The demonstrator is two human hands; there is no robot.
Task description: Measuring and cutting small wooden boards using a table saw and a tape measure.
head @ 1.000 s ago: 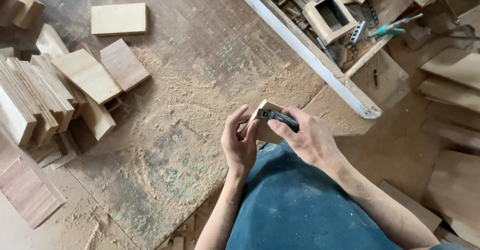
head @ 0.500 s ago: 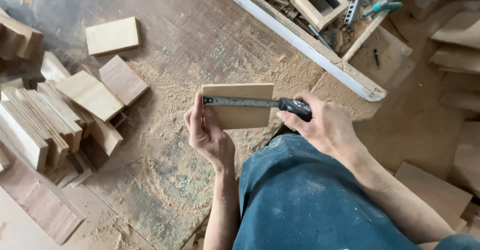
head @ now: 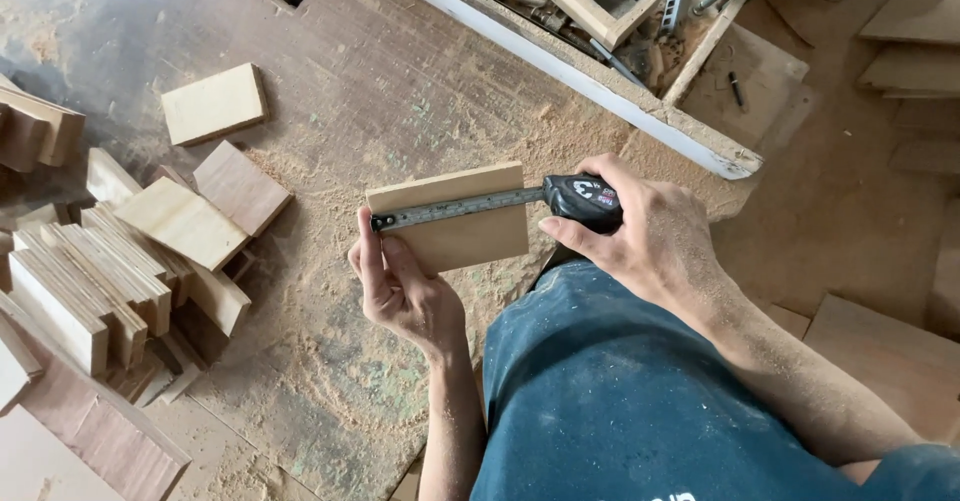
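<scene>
The left hand (head: 400, 286) holds a pale rectangular plywood offcut (head: 455, 218) up in the air above the sawdust-covered brown table (head: 400, 91), its fingers closed on the panel's lower left edge and the thumb pressing the hooked end of a steel tape blade (head: 455, 209) against the left side. The right hand (head: 650, 241) is wrapped around the black tape-measure case (head: 585, 201) just past the panel's right edge, so the blade lies stretched flat across the panel's face, near its top. This looks like the measuring step: the width is being read. The markings are too small to make out, and whether the hook truly sits on the edge is hard to tell. A sound reading would call for the blade kept straight and parallel to the top edge. Stacks of similar cut wooden pieces (head: 90, 281) lie well to the left, and a shallow white-edged wooden tray of tools (head: 600, 11) sits beyond.
</scene>
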